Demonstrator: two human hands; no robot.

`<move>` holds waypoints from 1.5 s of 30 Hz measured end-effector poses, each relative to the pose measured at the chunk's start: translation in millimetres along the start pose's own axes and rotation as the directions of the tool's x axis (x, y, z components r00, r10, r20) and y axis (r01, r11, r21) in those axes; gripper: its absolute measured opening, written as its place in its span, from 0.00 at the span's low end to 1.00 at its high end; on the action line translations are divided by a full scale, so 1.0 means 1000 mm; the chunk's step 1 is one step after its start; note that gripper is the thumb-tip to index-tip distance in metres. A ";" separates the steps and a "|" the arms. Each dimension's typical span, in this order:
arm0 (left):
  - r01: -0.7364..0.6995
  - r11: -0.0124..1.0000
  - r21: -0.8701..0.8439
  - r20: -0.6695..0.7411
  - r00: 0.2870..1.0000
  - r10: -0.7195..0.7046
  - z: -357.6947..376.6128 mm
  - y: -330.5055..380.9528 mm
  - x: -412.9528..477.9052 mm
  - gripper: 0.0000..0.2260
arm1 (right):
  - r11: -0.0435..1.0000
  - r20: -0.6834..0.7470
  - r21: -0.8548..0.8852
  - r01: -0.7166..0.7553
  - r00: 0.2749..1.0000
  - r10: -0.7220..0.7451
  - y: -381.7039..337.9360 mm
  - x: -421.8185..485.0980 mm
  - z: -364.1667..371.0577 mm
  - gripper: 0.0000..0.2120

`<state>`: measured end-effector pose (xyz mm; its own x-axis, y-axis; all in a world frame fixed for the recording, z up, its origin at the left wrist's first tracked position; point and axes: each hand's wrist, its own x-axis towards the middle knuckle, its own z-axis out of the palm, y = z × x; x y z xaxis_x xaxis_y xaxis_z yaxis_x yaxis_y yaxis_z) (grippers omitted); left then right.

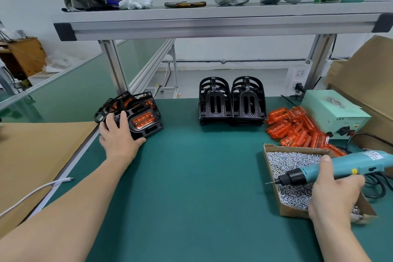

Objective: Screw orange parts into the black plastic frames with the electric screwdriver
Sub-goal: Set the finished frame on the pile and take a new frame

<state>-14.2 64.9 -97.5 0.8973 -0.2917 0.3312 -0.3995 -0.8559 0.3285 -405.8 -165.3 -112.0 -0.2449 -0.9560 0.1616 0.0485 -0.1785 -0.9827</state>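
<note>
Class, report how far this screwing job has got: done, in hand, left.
Done: black frames with orange parts fitted lie piled at left, the left hand holding one. In hand: the right hand grips the electric screwdriver over the screw box. Left: two stacks of empty frames and a heap of loose orange parts.

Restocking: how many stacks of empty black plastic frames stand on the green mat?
2: the left stack of black plastic frames at the back centre of the green mat, the right stack against it. Lower frames may be hidden.
</note>
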 end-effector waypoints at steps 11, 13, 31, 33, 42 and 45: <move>-0.108 0.983 0.145 -0.042 0.992 0.115 0.000 0.001 -0.016 0.51 | 0.994 0.019 0.078 -0.072 0.997 0.071 -0.001 0.001 0.000 0.29; -0.124 0.981 0.151 -0.054 0.990 0.133 0.001 0.004 -0.018 0.51 | 0.994 0.008 0.076 -0.078 0.997 0.078 0.000 0.002 0.001 0.33; -0.083 0.896 -0.437 0.201 0.962 0.187 0.006 0.170 -0.010 0.15 | 0.971 -0.034 -0.206 0.124 0.990 -0.134 -0.011 -0.017 -0.002 0.37; -0.024 0.890 -0.456 0.271 0.948 0.164 0.007 0.185 -0.006 0.15 | 0.940 -0.002 -0.248 0.235 0.970 -0.243 -0.014 -0.022 -0.002 0.34; 0.155 0.833 -0.531 0.383 0.921 0.072 0.016 0.200 0.005 0.03 | 0.812 0.142 -0.326 0.483 0.875 -0.464 -0.018 -0.035 0.007 0.23; 0.135 0.852 -0.505 0.350 0.935 0.059 0.016 0.198 0.004 0.04 | 0.825 0.136 -0.314 0.469 0.882 -0.450 -0.019 -0.035 0.007 0.22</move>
<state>-87.1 -112.4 -45.2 0.8809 -0.4730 0.0191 -0.3137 -0.5531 0.7718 -391.3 -130.0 -98.0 -0.1058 -0.7951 0.5972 -0.3793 -0.5229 -0.7634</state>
